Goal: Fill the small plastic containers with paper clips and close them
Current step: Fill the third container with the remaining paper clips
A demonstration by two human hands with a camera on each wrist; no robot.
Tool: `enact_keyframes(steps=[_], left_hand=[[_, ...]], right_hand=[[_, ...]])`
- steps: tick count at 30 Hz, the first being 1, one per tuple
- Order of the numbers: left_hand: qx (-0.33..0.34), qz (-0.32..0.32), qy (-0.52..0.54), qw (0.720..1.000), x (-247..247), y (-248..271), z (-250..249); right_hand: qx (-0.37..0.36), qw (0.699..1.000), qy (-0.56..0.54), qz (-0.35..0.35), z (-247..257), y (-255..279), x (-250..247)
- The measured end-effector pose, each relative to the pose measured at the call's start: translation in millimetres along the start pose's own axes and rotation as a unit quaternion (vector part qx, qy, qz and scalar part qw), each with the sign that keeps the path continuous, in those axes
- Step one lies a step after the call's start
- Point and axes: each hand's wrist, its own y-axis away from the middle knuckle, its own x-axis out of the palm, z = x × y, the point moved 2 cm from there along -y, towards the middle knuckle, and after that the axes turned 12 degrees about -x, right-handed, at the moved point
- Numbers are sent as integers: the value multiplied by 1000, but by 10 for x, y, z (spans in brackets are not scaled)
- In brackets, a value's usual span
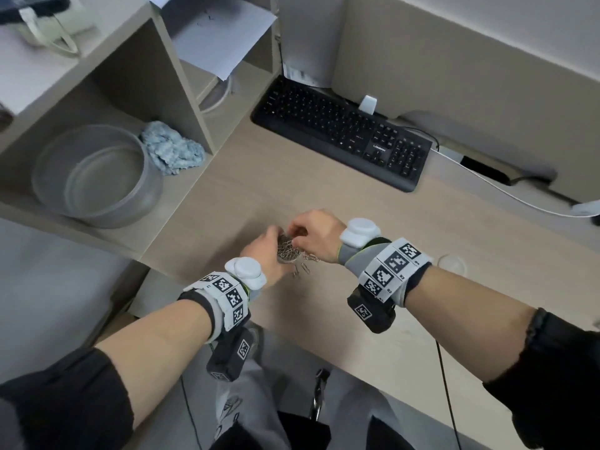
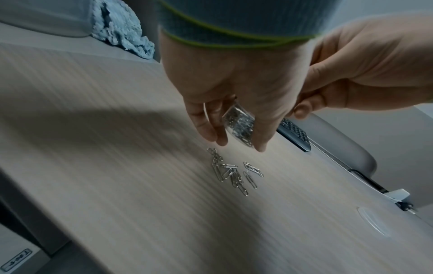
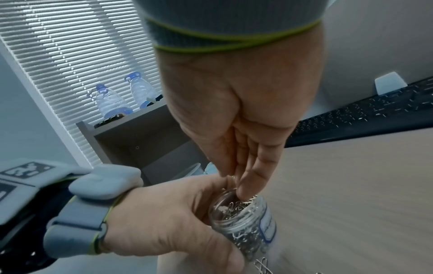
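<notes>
The work goes on over a pale wood-grain desk (image 1: 373, 222) whose near edge runs diagonally across the head view, with the person's grey trouser legs showing below it. The left hand (image 1: 269, 251) is curled round a small clear plastic container (image 3: 246, 222), holding it tilted a little above the desktop; it is open at the top and nearly full of silver paper clips (image 3: 236, 205). The right hand (image 1: 313, 233) reaches down into the mouth with its fingertips (image 3: 244, 189) bunched together among the clips (whether they actually pinch one cannot be told). A loose scatter of paper clips (image 2: 234, 174) lies on the desk just beneath the hands. To the right, well apart, a round clear lid (image 1: 451, 262) lies flat on the surface. Further back sits a black keyboard (image 1: 344, 131), set at an angle, with a white cable (image 1: 506, 193) trailing across the desk to its right. On the left stands a shelf unit in the same pale finish; its lower compartment holds a grey round bowl (image 1: 97, 177) and, just beside it, a crumpled blue cloth (image 1: 172, 147). A sheet of white paper (image 1: 220, 37) rests in the next compartment. In the right wrist view, two water bottles (image 3: 121, 96) with blue caps stand on top of a shelf before a closed white blind (image 3: 70, 55).
</notes>
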Motion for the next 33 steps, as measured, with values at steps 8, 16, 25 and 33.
enact_keyframes(steps=[8,16,25,33], left_hand=[[-14,16,-2,1000,-87,-19,245],[-34,24,-9,999,-160,-42,541],[-19,24,-22,999,-125,-48,562],[-16,25,-24,999,-94,-15,513]], right_hand=[[95,995,4,-27,-455,25,205],[143,977,139,70,-632,49,678],[134,975,150,90,-575,-54,804],[162,971,145,97,-578,35,780]])
